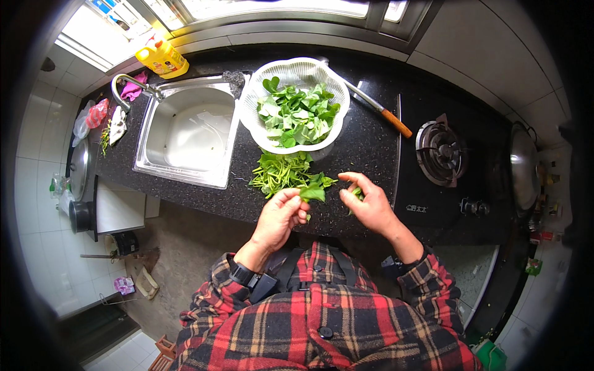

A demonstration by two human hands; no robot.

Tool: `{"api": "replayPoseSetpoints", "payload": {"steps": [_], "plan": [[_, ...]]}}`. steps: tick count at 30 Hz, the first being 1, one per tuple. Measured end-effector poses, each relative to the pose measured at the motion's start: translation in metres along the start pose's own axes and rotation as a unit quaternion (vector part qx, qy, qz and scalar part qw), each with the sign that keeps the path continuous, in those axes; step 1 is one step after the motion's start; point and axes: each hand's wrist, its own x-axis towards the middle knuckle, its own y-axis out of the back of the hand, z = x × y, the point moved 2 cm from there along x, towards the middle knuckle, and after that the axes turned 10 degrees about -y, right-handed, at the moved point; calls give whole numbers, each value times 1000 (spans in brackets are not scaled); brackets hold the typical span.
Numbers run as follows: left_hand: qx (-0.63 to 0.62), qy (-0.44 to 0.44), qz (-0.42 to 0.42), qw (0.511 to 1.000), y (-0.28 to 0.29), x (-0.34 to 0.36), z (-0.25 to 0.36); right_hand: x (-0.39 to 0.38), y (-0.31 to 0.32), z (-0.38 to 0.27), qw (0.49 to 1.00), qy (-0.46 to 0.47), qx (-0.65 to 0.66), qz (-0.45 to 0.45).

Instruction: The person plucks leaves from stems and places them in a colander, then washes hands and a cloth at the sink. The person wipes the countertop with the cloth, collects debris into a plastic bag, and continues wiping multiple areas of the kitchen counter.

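Observation:
A pile of green leafy stems (279,170) lies on the black speckled counter (250,210) below a white perforated basket (250,102) of torn leaves (296,114). In front of the pile, my left hand (279,219) pinches a broad green leaf (312,191) between thumb and fingers. To its right, my right hand (370,207) has its fingers curled around a small green piece (356,193), partly hidden by the thumb, with the index finger raised near the leaf tips.
A steel sink (185,133) with a curved faucet (121,93) sits left, near a yellow jug (164,60) and pink cloth (132,91). A wooden-handled knife (396,122) lies right of the basket, beside a gas burner (442,150) and a large wok (523,167).

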Motion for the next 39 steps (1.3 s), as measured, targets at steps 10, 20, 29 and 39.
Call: {"api": "replayPoseSetpoints", "payload": {"steps": [10,20,29,39], "plan": [[149,-52,80,984,37,7,19,55,-51,68,972,-36,-234,-3],[251,-4,57,966,34,9,20,40,-39,42,980,-168,78,-79],[105,43,-49,992,6,8,-1,15,-47,-4,924,-222,238,-202],[93,21,-36,995,3,4,-6,4,-49,0,948,-167,211,-172]]}}
